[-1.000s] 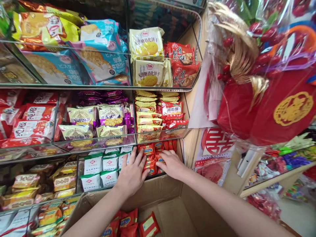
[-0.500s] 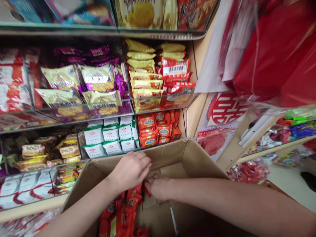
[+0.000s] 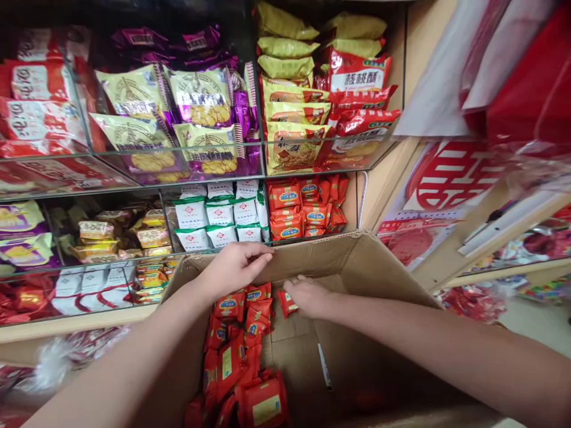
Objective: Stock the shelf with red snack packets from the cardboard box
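Inside a cardboard box (image 3: 307, 254), my right hand (image 3: 308, 296) pinches a small red snack packet (image 3: 287, 303) just above the box floor. Several more red packets (image 3: 232, 356) lie heaped along the box's left side. Over the box's far left rim is my left hand (image 3: 241, 266), palm down with its fingers stretched to the right and nothing seen in it. Whether it touches the rim is hard to tell. Beyond the rim, matching red packets (image 3: 288, 213) are stacked in a shelf compartment.
Glass-fronted shelves hold white-and-green packets (image 3: 218, 219), yellow-and-purple cookie packs (image 3: 200, 101) and red walnut-cookie packs (image 3: 359, 77). A wooden shelf side (image 3: 388, 160) stands at the right. Red and white bags (image 3: 526, 77) hang at upper right. A white strip (image 3: 324, 365) shows on the box floor.
The view has tilted downward and come closer. My right hand has drawn away from my left and now shows a red packet in its fingers. My left hand's fingers are straighter.
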{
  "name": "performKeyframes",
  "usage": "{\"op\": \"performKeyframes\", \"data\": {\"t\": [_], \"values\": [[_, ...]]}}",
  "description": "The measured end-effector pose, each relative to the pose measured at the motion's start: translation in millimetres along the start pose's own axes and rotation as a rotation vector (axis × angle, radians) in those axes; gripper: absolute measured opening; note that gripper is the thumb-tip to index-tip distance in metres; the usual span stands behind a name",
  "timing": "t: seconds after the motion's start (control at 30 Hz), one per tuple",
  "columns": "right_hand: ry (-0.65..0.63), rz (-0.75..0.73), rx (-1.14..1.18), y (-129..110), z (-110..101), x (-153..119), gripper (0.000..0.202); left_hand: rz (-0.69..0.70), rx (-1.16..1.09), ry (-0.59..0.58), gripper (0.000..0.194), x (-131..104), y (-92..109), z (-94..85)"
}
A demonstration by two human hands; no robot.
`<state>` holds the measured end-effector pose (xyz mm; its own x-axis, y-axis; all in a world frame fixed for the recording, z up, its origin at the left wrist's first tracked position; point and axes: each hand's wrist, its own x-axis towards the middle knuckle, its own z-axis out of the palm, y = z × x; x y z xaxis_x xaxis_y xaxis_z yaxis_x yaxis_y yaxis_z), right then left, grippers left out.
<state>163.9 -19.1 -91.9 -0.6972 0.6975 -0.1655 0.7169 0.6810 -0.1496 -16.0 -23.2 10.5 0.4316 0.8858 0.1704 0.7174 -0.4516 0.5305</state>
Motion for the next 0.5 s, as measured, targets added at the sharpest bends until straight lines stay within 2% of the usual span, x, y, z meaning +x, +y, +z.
{"op": "performKeyframes", "data": {"t": [0.1, 0.2, 0.27, 0.33, 0.43, 0.5], "values": [[0.111, -0.083, 0.028, 2.0, -42.4, -15.7, 0.033, -0.061, -0.145, -0.046, 0.035, -2.7, 2.6, 1.7], [0.288, -0.186, 0.225, -0.5, -73.3, -32.0, 0.031, -0.180, -0.453, -0.193, 0.046, -4.3, 10.7, 1.8], [0.390, -0.198, 0.495, -4.4, -81.4, -38.7, 0.034, -0.274, -0.723, -0.309, 0.053, -5.2, 18.0, 0.0], [0.430, -0.194, 0.886, -8.7, -82.8, -41.3, 0.039, -0.331, -0.974, -0.363, 0.055, -5.8, 24.5, -2.6], [0.380, -0.174, 1.464, -13.2, -82.5, -40.6, 0.037, -0.358, -1.191, -0.363, 0.053, -6.2, 29.5, -4.6], [0.341, -0.118, 1.687, -13.9, -83.8, -39.5, 0.034, -0.367, -1.208, -0.334, 0.048, -6.4, 30.0, -2.7]]}}
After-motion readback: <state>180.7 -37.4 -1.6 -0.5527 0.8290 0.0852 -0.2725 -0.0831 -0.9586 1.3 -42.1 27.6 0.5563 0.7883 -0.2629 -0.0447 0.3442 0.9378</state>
